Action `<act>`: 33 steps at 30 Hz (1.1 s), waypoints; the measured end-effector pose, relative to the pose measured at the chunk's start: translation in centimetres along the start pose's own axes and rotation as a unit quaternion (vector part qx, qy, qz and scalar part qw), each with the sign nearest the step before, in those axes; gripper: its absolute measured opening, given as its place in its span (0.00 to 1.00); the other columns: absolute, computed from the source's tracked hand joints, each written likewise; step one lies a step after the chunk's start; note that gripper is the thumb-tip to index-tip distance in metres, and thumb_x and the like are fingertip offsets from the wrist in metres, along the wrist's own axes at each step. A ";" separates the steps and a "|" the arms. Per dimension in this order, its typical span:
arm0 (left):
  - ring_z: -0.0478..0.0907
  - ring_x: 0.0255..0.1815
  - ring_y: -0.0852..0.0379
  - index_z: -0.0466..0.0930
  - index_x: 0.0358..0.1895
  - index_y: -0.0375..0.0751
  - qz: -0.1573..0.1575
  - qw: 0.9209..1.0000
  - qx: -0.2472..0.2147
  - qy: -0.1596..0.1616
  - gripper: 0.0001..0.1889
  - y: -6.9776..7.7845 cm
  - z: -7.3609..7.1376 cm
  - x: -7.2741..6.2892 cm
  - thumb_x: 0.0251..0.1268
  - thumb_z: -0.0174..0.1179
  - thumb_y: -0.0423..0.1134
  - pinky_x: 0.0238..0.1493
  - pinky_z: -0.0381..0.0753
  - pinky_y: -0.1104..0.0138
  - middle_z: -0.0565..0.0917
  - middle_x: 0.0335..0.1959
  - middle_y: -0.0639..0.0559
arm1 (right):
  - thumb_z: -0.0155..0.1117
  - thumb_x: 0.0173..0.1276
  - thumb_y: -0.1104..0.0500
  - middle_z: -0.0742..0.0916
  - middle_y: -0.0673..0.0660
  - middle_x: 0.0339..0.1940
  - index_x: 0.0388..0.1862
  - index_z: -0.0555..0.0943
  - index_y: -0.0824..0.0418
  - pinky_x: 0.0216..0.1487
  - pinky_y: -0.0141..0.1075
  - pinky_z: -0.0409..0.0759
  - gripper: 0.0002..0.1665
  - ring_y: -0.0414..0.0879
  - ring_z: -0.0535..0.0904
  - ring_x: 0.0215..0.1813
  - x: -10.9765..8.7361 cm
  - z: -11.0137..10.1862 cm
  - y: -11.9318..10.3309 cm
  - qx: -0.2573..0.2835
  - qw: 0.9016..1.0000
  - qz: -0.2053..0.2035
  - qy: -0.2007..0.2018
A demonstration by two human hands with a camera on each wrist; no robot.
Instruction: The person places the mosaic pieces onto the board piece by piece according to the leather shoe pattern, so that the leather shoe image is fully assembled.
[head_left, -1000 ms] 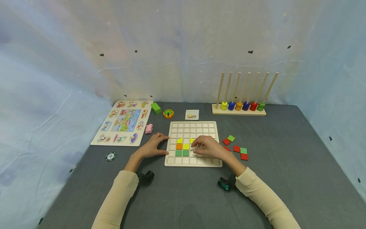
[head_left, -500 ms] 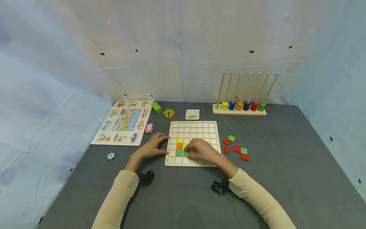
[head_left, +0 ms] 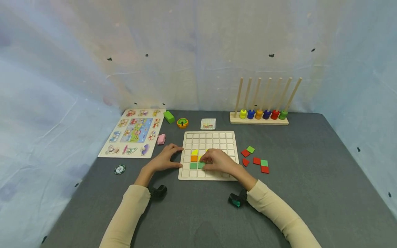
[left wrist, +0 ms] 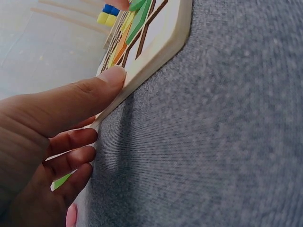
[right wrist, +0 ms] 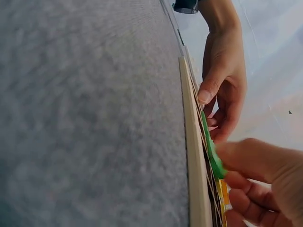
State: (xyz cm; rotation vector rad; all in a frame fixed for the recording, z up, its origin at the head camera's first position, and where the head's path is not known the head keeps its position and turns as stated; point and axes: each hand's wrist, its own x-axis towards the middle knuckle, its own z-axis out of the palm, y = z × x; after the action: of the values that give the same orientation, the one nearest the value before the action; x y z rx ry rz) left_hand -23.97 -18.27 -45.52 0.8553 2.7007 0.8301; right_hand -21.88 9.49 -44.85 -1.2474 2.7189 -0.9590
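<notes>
The pale grid board (head_left: pixel 209 137) lies in the middle of the table. On it sit an orange tile (head_left: pixel 194 158), a yellow piece (head_left: pixel 194 152) and a green tile (head_left: pixel 193 166). My left hand (head_left: pixel 165 158) rests along the board's left edge, its thumb (left wrist: pixel 112 75) touching the rim and its fingers slightly bent beside it. Over the board, my right hand (head_left: pixel 218 161) has thumb and index finger at a second green tile (right wrist: pixel 217 168), which they seem to pinch at its right side. Other yellow pieces are partly hidden behind this hand.
Loose red tiles (head_left: pixel 256 161) and green tiles (head_left: pixel 264 163) lie right of the board. Behind it are a pattern card (head_left: pixel 208 124) and a bead stand (head_left: pixel 258 119). A picture puzzle (head_left: pixel 136 134), pink figure (head_left: pixel 161 139), green block (head_left: pixel 169 117), tree piece (head_left: pixel 182 123) and chip (head_left: pixel 119 169) lie left.
My right hand has moved left and slightly down across the board to the second green tile, where it has stayed for the last half second. My left hand has kept its place.
</notes>
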 end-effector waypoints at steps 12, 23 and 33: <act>0.62 0.58 0.44 0.67 0.64 0.37 0.002 1.000 -0.006 0.003 0.36 0.1 -0.1 0.0 0.53 0.68 0.49 0.61 0.60 0.48 0.67 0.56 0.41 | 0.74 0.52 0.59 0.84 0.54 0.34 0.40 0.82 0.62 0.37 0.32 0.74 0.17 0.41 0.75 0.33 0.2 0.3 -0.1 0.005 1.000 0.005 -0.007; 0.62 0.58 0.44 0.67 0.64 0.37 0.008 1.000 -0.005 0.002 0.36 0.1 0.0 0.0 0.53 0.68 0.48 0.61 0.61 0.48 0.67 0.56 0.41 | 0.68 0.60 0.60 0.81 0.49 0.28 0.35 0.83 0.61 0.32 0.29 0.74 0.06 0.37 0.74 0.29 -0.5 -1.0 1.2 0.039 0.998 0.001 0.056; 0.61 0.59 0.45 0.66 0.65 0.38 -0.005 1.000 -0.007 -0.004 0.37 0.0 0.0 0.0 0.53 0.68 0.48 0.61 0.60 0.48 0.66 0.56 0.41 | 0.61 0.66 0.59 0.83 0.53 0.31 0.39 0.82 0.62 0.31 0.35 0.74 0.08 0.43 0.77 0.31 -3.9 -5.7 5.6 0.057 0.979 0.149 0.129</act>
State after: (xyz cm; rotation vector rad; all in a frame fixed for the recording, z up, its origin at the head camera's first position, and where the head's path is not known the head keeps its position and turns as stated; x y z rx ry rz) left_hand -23.98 -18.31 -45.50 0.8411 2.6866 0.8404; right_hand -24.45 18.03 -44.10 -0.7126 2.8730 -1.2908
